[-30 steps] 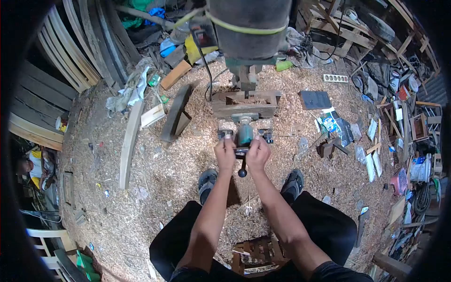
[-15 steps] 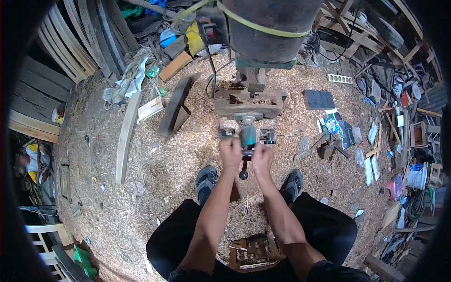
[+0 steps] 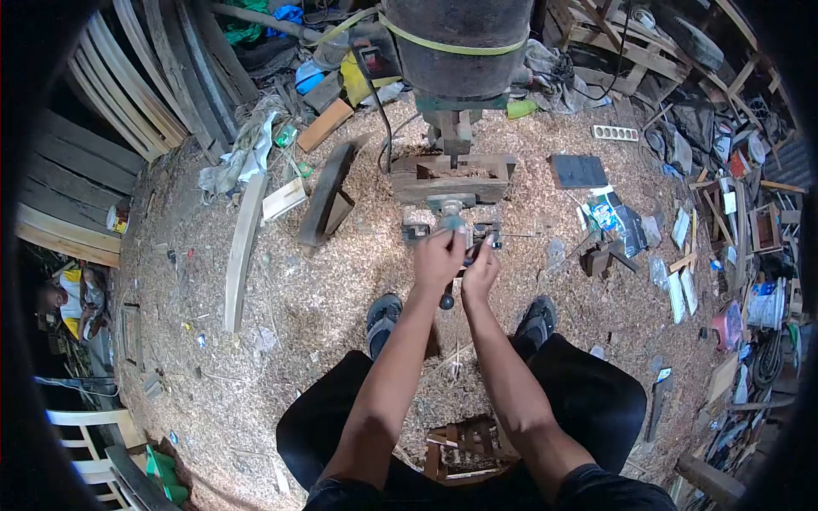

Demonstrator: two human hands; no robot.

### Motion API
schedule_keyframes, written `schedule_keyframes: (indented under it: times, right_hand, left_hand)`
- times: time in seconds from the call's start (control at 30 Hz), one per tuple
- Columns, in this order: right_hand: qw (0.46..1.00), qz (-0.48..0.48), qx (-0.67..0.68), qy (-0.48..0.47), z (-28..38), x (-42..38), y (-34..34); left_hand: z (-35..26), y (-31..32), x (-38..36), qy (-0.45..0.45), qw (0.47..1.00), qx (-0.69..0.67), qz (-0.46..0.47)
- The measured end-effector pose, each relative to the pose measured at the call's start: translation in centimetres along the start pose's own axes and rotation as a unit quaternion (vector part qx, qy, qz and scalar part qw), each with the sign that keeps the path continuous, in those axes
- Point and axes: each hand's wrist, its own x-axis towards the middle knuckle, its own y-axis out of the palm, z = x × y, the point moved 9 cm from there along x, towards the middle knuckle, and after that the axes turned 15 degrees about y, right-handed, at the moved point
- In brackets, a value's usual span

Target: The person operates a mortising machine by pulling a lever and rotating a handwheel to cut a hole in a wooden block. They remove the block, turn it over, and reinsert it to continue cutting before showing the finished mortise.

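Both hands work at the front of a machine with a large dark motor (image 3: 456, 64). My left hand (image 3: 439, 258) is closed over the handle assembly, its fingers against the green hub (image 3: 450, 223). Beside it, my right hand (image 3: 481, 272) curls around a dark handle, mostly hidden by the fingers. A black ball knob (image 3: 446, 301) sticks out below and between the hands. Beyond the hub, the vise holds a wooden block (image 3: 452, 189) with a long slot full of shavings. A bit (image 3: 454, 159) hangs over the slot.
Wood shavings cover the floor (image 3: 281, 289). A curved plank (image 3: 247, 247) and a dark beam (image 3: 328, 192) lie at the left, a power strip (image 3: 615, 134) and black board (image 3: 578, 170) at the right. Another person (image 3: 78, 302) sits at the far left. A slatted wooden piece (image 3: 460, 447) lies between my legs.
My left hand has shifted up and inward over the hub, and my right hand has turned slightly. The ball knob sits a little higher. The view has shifted slightly.
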Motion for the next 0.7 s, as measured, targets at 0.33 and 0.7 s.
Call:
schedule_keyframes:
  times: [0.33,0.7]
  right_hand:
    - [0.986,-0.078,0.080,0.126,-7.9,2.1,-2.8]
    - [0.927,-0.002,-0.371,-0.054,3.8,-1.4,2.3]
  left_hand:
    - [1.6,-0.7,-0.5,0.009,0.993,-0.073,-0.093]
    - [10.7,1.8,-6.5,-0.139,0.840,-0.422,-0.314]
